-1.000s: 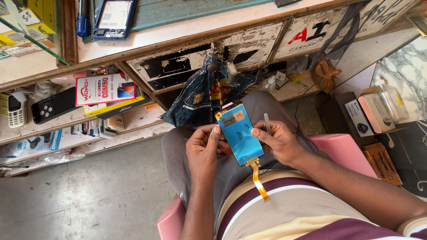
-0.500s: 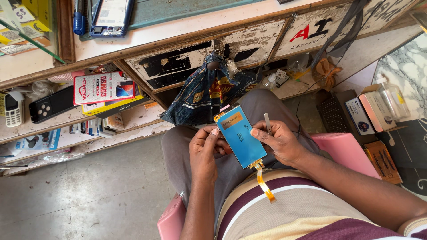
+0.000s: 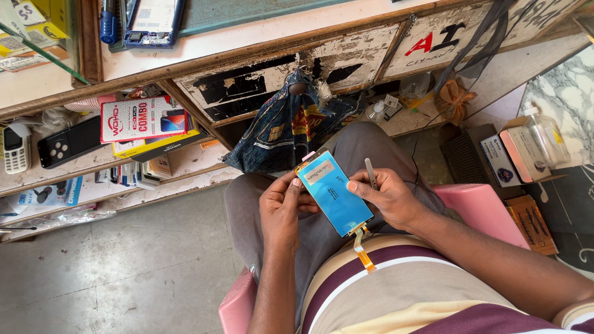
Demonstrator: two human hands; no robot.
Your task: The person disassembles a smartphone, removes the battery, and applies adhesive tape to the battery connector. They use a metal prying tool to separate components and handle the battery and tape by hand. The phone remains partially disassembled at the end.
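While seated on a pink chair (image 3: 476, 207), a person holds a blue phone screen panel (image 3: 334, 193) over the lap, left hand (image 3: 281, 210) clamped on its near edge, right hand (image 3: 387, 198) gripping the far edge with a thin metal tool (image 3: 371, 173) tucked between its fingers. Its orange ribbon cable (image 3: 362, 250) hangs free below, unconnected; fitting appears yet undone. Compared with a second ago, the panel sits marginally lower and tilted, grips unchanged

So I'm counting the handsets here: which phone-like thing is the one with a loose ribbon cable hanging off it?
The blue rectangular phone screen panel held between both hands: an orange ribbon cable dangles from its lower end. The black phone and white keypad phone on the shelf have none.
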